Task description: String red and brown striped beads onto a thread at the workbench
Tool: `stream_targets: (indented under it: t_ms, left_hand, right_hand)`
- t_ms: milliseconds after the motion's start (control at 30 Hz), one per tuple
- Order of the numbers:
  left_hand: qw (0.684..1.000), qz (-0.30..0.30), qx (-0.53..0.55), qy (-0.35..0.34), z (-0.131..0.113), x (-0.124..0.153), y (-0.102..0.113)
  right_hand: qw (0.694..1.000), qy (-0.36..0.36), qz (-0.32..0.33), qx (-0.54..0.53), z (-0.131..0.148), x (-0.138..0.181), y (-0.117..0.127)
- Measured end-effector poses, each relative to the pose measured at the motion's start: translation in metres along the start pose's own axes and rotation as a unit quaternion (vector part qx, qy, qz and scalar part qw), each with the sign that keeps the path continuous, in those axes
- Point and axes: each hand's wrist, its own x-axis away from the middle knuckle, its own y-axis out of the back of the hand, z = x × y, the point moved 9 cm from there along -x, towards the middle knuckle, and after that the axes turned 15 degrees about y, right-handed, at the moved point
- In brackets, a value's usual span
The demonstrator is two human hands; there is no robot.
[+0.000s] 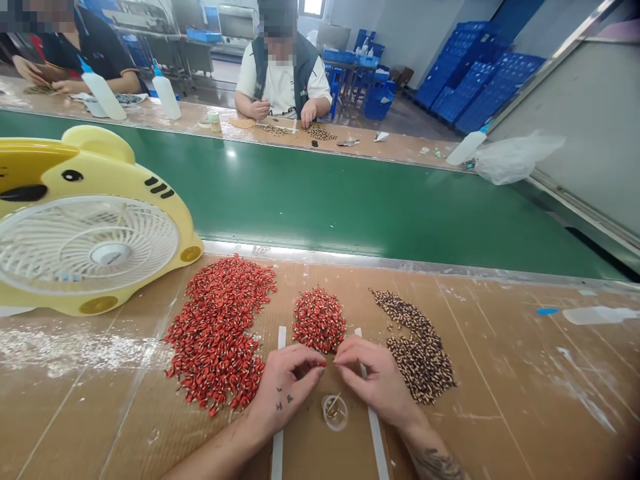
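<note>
My left hand and my right hand meet fingertip to fingertip over the brown worktop, just below a small heap of red parts. The left fingers are pinched on a small red part. The right fingers are pinched too, on something too small to name. A large heap of red parts lies left of my left hand. A heap of dark speckled parts lies right of my right hand. A small clear round cup sits between my wrists. Two white strips run under my hands.
A yellow desk fan stands at the left. A green conveyor belt runs across behind the worktop. Beyond it two other people sit at a bench with squeeze bottles. A clear bottle lies at the right. Blue crates are stacked behind.
</note>
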Motion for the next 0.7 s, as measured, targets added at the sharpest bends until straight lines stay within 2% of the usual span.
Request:
stream_targets:
  t_ms: [267, 700]
  left_hand:
    - [1.000, 0.001, 0.011, 0.011, 0.006, 0.000, -0.003]
    - [0.997, -0.011, -0.061, -0.044, -0.007, 0.004, -0.004]
  right_hand:
    - [1.000, -0.017, -0.012, -0.001, -0.003, 0.000, -0.005]
    - [0.999, -0.034, 0.009, -0.017, -0.005, 0.001, -0.013]
